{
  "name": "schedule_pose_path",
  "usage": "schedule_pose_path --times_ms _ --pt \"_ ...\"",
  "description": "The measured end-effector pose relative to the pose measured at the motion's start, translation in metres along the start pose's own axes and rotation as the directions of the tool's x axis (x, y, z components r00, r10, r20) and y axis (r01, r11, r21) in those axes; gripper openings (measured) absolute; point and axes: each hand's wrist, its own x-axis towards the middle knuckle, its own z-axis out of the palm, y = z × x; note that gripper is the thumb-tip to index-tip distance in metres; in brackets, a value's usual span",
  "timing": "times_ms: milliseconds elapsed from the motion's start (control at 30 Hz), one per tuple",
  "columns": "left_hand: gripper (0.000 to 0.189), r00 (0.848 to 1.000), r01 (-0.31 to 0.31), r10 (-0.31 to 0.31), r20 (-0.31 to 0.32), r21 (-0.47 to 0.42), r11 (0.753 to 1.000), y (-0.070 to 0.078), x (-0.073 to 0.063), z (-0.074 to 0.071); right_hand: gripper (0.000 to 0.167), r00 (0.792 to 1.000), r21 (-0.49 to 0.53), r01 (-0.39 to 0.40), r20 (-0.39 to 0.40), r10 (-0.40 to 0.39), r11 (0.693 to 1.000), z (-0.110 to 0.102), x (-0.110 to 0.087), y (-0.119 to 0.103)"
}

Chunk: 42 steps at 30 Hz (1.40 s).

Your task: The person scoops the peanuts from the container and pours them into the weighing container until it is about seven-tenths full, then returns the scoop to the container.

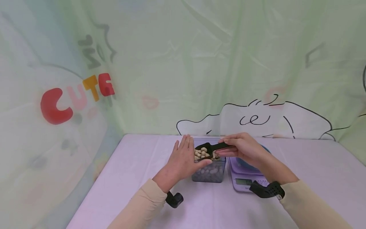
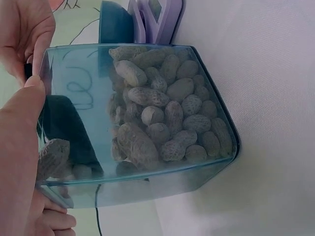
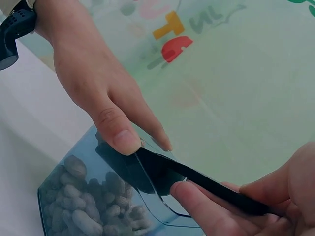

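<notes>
A clear bluish plastic container (image 1: pixel 208 173) stands on the table, part filled with unshelled peanuts (image 2: pixel 172 113). My right hand (image 1: pixel 244 148) holds a black scoop (image 1: pixel 219 146) by its handle, between thumb and fingers. The scoop's head lies inside the mouth of the container, and several peanuts (image 1: pixel 203 152) sit in it. My left hand (image 1: pixel 183 159) rests against the container's left side with straight fingers. Its thumb (image 3: pixel 123 140) reaches across the near rim, close to the scoop.
Just right of the container is a purple kitchen scale (image 1: pixel 238 187) with a display, bearing a blue bowl (image 2: pixel 116 23); my right hand and forearm partly cover both in the head view. A white cloth (image 1: pixel 137 165) covers the table. A printed curtain (image 1: pixel 160 79) hangs behind it.
</notes>
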Motion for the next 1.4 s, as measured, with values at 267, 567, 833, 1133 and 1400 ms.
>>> schedule_pose_path --times_ms 267,567,833,1133,1400 --pt "0.109 1.0 -0.021 0.021 -0.012 -0.004 1.0 -0.002 0.0 0.003 0.046 1.0 0.076 0.013 0.019 -0.015 0.997 -0.013 -0.008 0.005" --pt "0.11 0.999 -0.028 0.027 -0.02 -0.023 0.999 -0.004 0.0 0.005 0.046 1.0 0.162 0.01 0.014 -0.013 0.987 -0.02 -0.015 0.011" --pt "0.109 0.999 -0.036 0.035 -0.026 -0.04 0.999 -0.005 -0.001 0.004 0.03 0.999 0.226 0.009 0.035 -0.018 0.974 -0.032 -0.019 0.014" --pt "0.109 0.999 -0.041 0.04 -0.028 -0.047 0.998 -0.007 0.0 0.003 0.022 0.998 0.297 0.004 0.065 -0.024 0.955 -0.042 -0.029 0.007" --pt "0.107 0.997 -0.063 0.06 -0.039 -0.065 0.996 -0.009 0.001 0.006 0.026 0.995 0.366 0.031 0.076 -0.063 0.93 -0.055 -0.039 0.003"
